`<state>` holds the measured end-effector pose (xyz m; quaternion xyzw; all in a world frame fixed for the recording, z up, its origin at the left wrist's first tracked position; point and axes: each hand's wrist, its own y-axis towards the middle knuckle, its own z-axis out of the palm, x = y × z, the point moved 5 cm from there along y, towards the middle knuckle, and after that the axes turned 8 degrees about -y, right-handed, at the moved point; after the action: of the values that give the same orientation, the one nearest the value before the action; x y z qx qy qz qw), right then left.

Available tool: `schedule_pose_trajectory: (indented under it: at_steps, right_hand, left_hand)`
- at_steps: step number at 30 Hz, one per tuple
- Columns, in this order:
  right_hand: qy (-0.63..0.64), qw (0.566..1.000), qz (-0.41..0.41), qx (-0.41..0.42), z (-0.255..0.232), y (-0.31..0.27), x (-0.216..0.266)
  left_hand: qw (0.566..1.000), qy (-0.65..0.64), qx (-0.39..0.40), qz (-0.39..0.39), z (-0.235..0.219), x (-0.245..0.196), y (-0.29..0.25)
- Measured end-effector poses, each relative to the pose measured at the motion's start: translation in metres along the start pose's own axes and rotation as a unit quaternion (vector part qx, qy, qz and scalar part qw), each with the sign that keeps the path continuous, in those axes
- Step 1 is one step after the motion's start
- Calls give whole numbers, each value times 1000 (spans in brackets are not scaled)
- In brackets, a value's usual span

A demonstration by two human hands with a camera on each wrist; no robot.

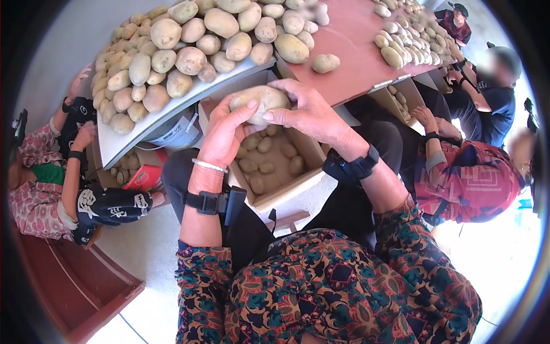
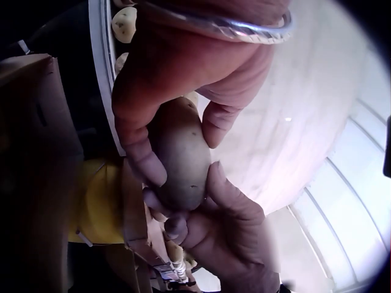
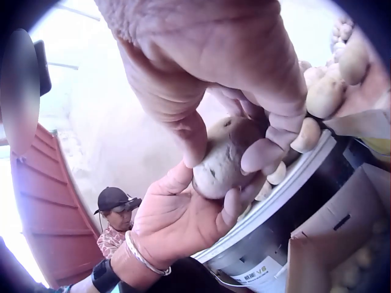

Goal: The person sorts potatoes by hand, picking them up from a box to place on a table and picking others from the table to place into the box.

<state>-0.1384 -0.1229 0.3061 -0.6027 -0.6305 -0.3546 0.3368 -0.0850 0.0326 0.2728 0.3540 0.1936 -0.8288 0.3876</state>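
Both hands hold one large yellowish potato [image 1: 264,103] above an open cardboard box [image 1: 312,179]. The left hand [image 1: 222,129] grips its left end, thumb on top; the right hand [image 1: 312,112] pinches its right end. In the left wrist view the potato [image 2: 183,152] lies between the left hand [image 2: 189,67] and the right hand [image 2: 235,235]. The right wrist view shows dark marks on the potato [image 3: 223,162], with the right hand [image 3: 214,67] above and the left hand [image 3: 177,217] below. Smaller potatoes [image 1: 264,144] lie in the box.
A heap of potatoes [image 1: 177,60] covers the white-edged table [image 1: 117,150] at the front left. A single potato [image 1: 326,63] lies on the red table [image 1: 349,34], with another heap [image 1: 412,46] farther right. A bucket [image 1: 175,132] stands under the table edge. People sit on both sides.
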Motion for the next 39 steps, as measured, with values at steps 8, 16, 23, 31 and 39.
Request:
schedule_pose_trajectory:
  at_steps: [8, 16, 23, 31, 39]
  right_hand:
    - [-274, 948, 99, 126, 2, -10, -26]
    - [-337, 937, 81, 40, -38, 1, -32]
    - [-400, 908, 92, -87, -83, 29, -40]
    - [-538, 837, 88, -51, -94, 65, -75]
    - [-618, 779, 103, 26, -103, 67, -79]
  left_hand:
    - [927, 344, -72, -134, -18, 35, -6]
    - [914, 373, -119, -110, -27, 41, 3]
    - [888, 458, -44, -21, -33, 45, 17]
    - [908, 416, -59, -8, -41, 44, 22]
    - [882, 466, -71, 15, -33, 35, 19]
